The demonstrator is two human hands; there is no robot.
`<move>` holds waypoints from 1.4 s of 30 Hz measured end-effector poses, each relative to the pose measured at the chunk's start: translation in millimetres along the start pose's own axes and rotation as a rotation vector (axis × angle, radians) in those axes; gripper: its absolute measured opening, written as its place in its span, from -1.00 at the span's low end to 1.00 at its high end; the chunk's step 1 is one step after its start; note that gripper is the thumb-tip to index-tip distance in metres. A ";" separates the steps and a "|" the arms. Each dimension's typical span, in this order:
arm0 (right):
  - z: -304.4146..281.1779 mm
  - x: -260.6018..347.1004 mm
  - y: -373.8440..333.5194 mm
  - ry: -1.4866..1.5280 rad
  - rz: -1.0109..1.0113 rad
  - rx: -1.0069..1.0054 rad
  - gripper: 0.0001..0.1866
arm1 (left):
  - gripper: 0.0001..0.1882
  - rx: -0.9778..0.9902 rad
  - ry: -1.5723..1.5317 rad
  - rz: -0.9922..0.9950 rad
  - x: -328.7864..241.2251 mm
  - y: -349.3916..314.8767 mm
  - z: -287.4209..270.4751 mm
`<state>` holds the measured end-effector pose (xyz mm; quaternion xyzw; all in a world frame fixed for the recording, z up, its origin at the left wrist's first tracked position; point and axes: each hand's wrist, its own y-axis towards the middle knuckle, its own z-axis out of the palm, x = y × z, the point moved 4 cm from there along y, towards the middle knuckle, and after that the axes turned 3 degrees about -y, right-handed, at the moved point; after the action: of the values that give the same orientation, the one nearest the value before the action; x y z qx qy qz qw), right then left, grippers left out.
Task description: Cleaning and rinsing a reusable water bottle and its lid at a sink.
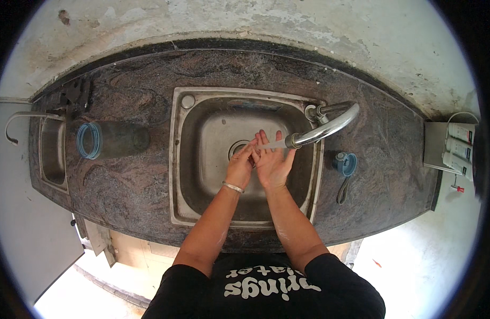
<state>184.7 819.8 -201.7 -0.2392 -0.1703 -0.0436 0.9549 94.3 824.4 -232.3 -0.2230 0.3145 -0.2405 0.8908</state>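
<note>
Water (274, 144) is seen leaving the spout of one curved metal tap (330, 127) and falling onto the hands above the steel sink (202, 204), which is set in the middle of the dark stone table (138, 181).

Packages: three white tube-shaped items with coloured markings (458, 148) are noted at the far right edge, mounted side by side on a pale panel on the wall, well apart from the sink. Their markings are too small to be made out.

Count: one large clear bottle with a blue neck ring (109, 140) is recorded lying on its side on the table, left of the sink. One blue cap with a loop strap (346, 165) is recorded on the table just right of the sink. A second, smaller basin (53, 151) with its own thin tap is seen at the left end.

Hands: the left hand (240, 165) and the right hand (274, 162) are held together over the drain (237, 149), touching each other. Both are open, fingers extended toward the spout; nothing is gripped. A silver bangle (233, 186) is worn on the left wrist. The right fingertips are closest to the spout.
</note>
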 end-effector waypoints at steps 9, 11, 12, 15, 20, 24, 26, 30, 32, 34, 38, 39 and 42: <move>-0.8 0.2 0.9 -0.153 -0.019 0.029 -0.12 | -0.63 0.022 0.017 -0.031 -2.4 -1.2 -3.0; -0.2 0.0 1.5 -0.133 -0.019 0.023 -0.12 | -0.64 0.046 -0.002 -0.016 -2.0 1.0 -2.9; 1.3 0.5 1.5 -0.115 -0.019 0.013 -0.12 | -0.65 0.070 -0.022 -0.003 -2.9 1.1 -0.1; 6.0 3.2 0.5 -0.142 -0.019 0.003 -0.13 | -0.63 0.052 -0.009 0.005 -3.3 -1.2 4.4; 6.1 0.5 -0.7 -0.280 -0.078 0.068 -0.15 | -0.66 0.017 0.137 0.031 -2.7 2.4 -3.3; 7.4 2.8 -1.7 -0.352 -0.134 0.114 -0.15 | -0.68 0.064 0.168 0.052 -2.7 1.8 3.2; 8.4 3.5 -2.1 -0.352 -0.131 0.113 -0.14 | -0.66 0.023 0.135 0.052 -1.6 -0.4 8.7; 11.8 -0.1 -4.1 -0.377 -0.104 0.109 -0.15 | -0.61 -0.022 0.119 0.029 0.2 1.1 0.0; 7.3 0.2 -4.0 -0.330 -0.099 0.092 -0.15 | -0.63 0.015 0.110 0.039 0.0 2.1 -2.0; 5.3 3.2 -3.6 -0.283 -0.093 0.072 -0.15 | -0.65 0.051 0.101 0.045 -3.0 0.2 4.4; 10.5 2.4 -7.5 -0.151 0.001 0.094 -0.18 | -0.69 0.050 0.090 0.041 -7.4 1.5 -3.9; 11.7 1.1 -9.4 -0.085 0.057 0.124 -0.20 | -0.70 0.099 0.085 0.049 -10.3 1.6 -0.4; 12.1 -2.4 -10.9 -0.021 0.074 0.077 -0.21 | -0.71 -0.024 0.057 0.074 -9.2 -2.2 8.2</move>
<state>177.0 815.8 -187.7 -0.2088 -0.1728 0.0010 0.9626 92.8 829.9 -221.1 -0.2149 0.3508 -0.2096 0.8870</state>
